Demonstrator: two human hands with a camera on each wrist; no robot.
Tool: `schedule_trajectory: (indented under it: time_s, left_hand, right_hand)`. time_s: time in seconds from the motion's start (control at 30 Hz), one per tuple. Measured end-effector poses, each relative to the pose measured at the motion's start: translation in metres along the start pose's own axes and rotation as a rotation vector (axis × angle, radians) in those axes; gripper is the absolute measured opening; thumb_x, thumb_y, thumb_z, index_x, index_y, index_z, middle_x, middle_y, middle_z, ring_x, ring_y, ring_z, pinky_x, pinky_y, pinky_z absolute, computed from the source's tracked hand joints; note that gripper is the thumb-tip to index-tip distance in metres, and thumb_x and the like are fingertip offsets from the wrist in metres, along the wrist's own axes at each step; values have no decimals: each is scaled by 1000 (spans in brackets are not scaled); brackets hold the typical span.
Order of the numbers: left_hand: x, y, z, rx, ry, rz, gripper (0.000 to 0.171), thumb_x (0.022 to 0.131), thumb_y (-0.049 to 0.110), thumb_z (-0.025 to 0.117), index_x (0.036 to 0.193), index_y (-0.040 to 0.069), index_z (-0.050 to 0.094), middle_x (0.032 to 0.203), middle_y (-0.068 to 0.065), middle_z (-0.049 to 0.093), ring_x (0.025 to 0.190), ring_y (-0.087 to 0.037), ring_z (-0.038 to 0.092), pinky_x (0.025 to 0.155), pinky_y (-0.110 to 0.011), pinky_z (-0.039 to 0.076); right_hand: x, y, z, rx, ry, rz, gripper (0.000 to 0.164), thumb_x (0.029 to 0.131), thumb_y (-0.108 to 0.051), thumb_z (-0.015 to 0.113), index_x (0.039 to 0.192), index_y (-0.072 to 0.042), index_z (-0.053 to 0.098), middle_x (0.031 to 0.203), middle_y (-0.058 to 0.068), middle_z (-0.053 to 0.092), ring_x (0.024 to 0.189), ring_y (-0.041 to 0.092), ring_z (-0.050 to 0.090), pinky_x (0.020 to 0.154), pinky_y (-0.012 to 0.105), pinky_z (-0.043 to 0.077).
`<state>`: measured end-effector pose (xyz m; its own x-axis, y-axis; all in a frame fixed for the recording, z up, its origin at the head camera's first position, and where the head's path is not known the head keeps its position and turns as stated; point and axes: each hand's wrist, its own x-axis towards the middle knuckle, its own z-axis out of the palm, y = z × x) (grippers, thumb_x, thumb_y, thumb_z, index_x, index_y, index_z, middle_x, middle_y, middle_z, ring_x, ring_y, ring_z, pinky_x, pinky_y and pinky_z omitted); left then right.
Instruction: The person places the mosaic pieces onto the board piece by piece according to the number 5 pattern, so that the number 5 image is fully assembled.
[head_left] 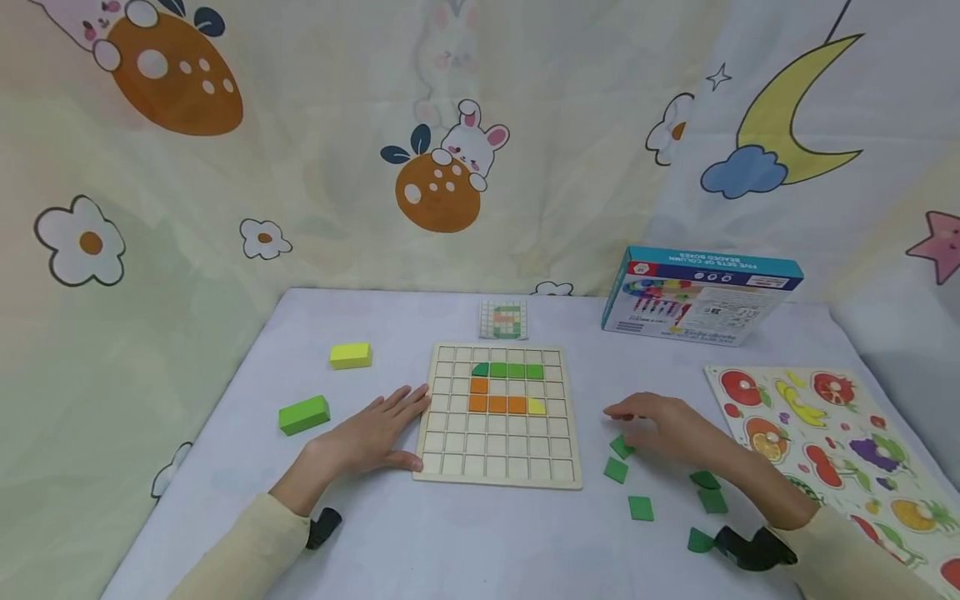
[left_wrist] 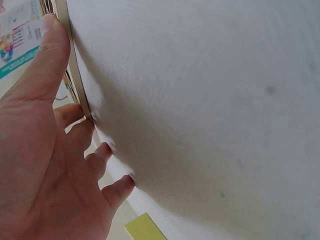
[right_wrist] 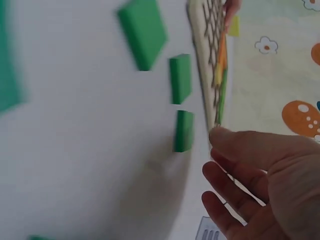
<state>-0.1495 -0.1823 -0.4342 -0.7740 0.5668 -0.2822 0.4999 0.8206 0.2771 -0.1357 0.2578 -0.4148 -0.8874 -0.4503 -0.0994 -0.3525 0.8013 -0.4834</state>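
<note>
- The wooden grid board lies at the middle of the table, with green, orange and yellow tiles in its upper rows.
- The left hand lies flat, fingers straight, against the board's left edge, holding nothing.
- The right hand hovers over loose green tiles right of the board, fingers relaxed and empty.
- A fruit puzzle lies along the right edge.
</note>
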Motion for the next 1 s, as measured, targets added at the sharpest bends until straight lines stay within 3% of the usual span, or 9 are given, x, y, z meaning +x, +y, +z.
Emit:
schedule_trajectory:
  time_s: [0.1, 0.27, 0.43, 0.6, 1.0]
  left_hand:
    - [-1, 0, -1, -8, 5, 5, 98, 83, 58, 63, 156, 10, 19, 164, -6, 13, 151, -34, 11, 119, -58, 19]
    - [-1, -1, -1, -15, 7, 7, 98, 83, 58, 63, 156, 10, 19, 164, -6, 13, 151, -34, 11, 119, -58, 19]
    - [0, -1, 0, -15, 6, 8, 98, 83, 59, 62, 156, 11, 18, 164, -5, 12, 151, -33, 11, 120, -57, 19]
    - [0, -1, 0, -9, 9, 10, 98, 83, 59, 62, 156, 11, 19, 164, -5, 13, 151, -34, 12, 119, -57, 20]
    - [1, -2, 2, 0, 3, 7, 99, 82, 61, 62, 156, 12, 18, 164, -5, 12, 151, -33, 11, 119, -57, 20]
  right_hand:
    - [-9, 7, 6, 2, -37, -37, 43, 83, -15, 75, 124, -17, 66, 123, 0, 66, 115, 25, 60, 95, 45, 53]
    - [-15, 13, 18, 7, -6, -94, 44, 82, -11, 75, 124, -19, 66, 123, -2, 65, 115, 24, 59, 95, 41, 53]
    - [-16, 14, 25, 25, 26, -102, 43, 81, -7, 74, 123, -17, 66, 120, -3, 67, 111, 20, 61, 93, 33, 55]
    - [-13, 10, 27, -2, 68, -93, 43, 81, -8, 75, 123, -15, 66, 119, -3, 67, 109, 19, 62, 93, 35, 55]
    - [34, -45, 42, -10, 115, -122, 46, 83, -16, 76, 127, -12, 64, 114, -3, 67, 102, 12, 59, 90, 36, 55]
